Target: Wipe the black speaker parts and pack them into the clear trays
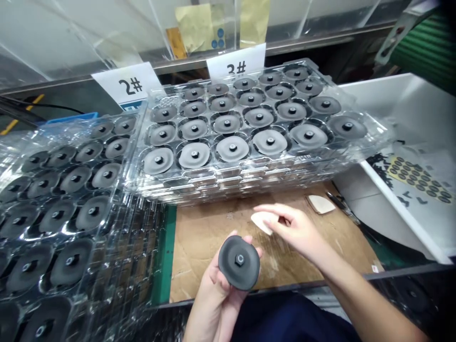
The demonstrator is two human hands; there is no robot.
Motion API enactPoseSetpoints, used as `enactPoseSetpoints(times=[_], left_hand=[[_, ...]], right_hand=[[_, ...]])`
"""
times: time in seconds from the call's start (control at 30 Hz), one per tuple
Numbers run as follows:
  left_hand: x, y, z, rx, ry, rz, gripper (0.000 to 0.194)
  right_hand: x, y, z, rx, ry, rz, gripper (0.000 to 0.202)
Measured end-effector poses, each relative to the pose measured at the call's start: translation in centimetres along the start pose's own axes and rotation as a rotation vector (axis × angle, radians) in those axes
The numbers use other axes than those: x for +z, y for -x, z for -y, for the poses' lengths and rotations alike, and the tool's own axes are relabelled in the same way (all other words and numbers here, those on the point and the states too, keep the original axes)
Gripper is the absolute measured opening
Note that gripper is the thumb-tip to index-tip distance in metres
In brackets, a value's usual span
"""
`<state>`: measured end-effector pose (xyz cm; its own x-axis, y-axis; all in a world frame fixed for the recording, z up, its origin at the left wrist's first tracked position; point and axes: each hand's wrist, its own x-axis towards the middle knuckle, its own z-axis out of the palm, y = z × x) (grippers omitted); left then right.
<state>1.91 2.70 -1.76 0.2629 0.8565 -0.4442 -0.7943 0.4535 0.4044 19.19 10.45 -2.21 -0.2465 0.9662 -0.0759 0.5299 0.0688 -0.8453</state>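
A dark grey rounded disc (233, 275) with a small raised hub at its centre rests in my left hand (218, 297), whose fingers curl round its edge from below. The hub side faces up toward me. To the right and a little farther off, my right hand (294, 230) pinches a white wedge-shaped pad (262, 221) between thumb and fingers, over the brown cardboard sheet (203, 237). The pad and the disc are apart. A second pale pad with a brown edge (320, 204) lies on the cardboard beyond my right hand.
Stacked clear plastic trays (213, 183) hold several like discs behind my hands. More loaded trays (103, 228) stand at the left. At the right is a white bin (402, 223) with a yellow sticker sheet (418, 178) and small black pieces. A dark pen-like tool (340, 203) lies beside it.
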Motion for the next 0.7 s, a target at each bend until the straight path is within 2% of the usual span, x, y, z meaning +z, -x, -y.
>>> enactPoseSetpoints(times=[0.1, 0.17, 0.23, 0.33, 0.4, 0.43, 0.5, 0.57, 0.6, 0.7], left_hand=[[-0.4, -0.1, -0.4, -0.004, 0.047, -0.028, 0.047], [-0.7, -0.1, -0.5, -0.009, 0.08, -0.04, 0.05], [-0.7, -0.1, -0.6, -0.01, 0.1, -0.062, 0.052], [-0.4, -0.1, -0.6, -0.003, 0.098, -0.122, 0.05], [0.0, -0.1, -0.5, 0.019, 0.078, -0.162, 0.052], [0.3, -0.1, -0.4, 0.041, 0.057, -0.178, 0.054], [0.5, 0.0, -0.2, 0.058, 0.007, -0.204, 0.055], [0.5, 0.3, 0.0, 0.028, -0.024, -0.234, 0.048], [0.4, 0.5, 0.0, 0.011, -0.026, -0.248, 0.046], [0.0, 0.9, 0.0, 0.054, -0.006, -0.273, 0.046]], right_hand=[[2.5, 3.2, -2.1, -0.019, 0.02, 0.072, 0.022], [4.1, 5.4, -2.4, -0.042, 0.027, 0.116, 0.02], [4.9, 6.4, -2.3, -0.06, 0.034, 0.129, 0.017], [3.7, 5.1, -1.2, -0.037, 0.037, 0.055, 0.019], [2.3, 3.4, 0.6, -0.028, 0.003, -0.06, 0.023], [1.8, 2.7, 1.8, -0.052, -0.025, -0.114, 0.024], [1.2, 2.0, 4.5, -0.19, -0.084, -0.185, 0.024], [1.3, 2.0, 6.8, -0.336, -0.088, -0.115, 0.024], [1.5, 2.1, 7.6, -0.365, -0.076, -0.017, 0.024], [1.8, 2.1, 8.6, -0.317, -0.055, 0.288, 0.022]])
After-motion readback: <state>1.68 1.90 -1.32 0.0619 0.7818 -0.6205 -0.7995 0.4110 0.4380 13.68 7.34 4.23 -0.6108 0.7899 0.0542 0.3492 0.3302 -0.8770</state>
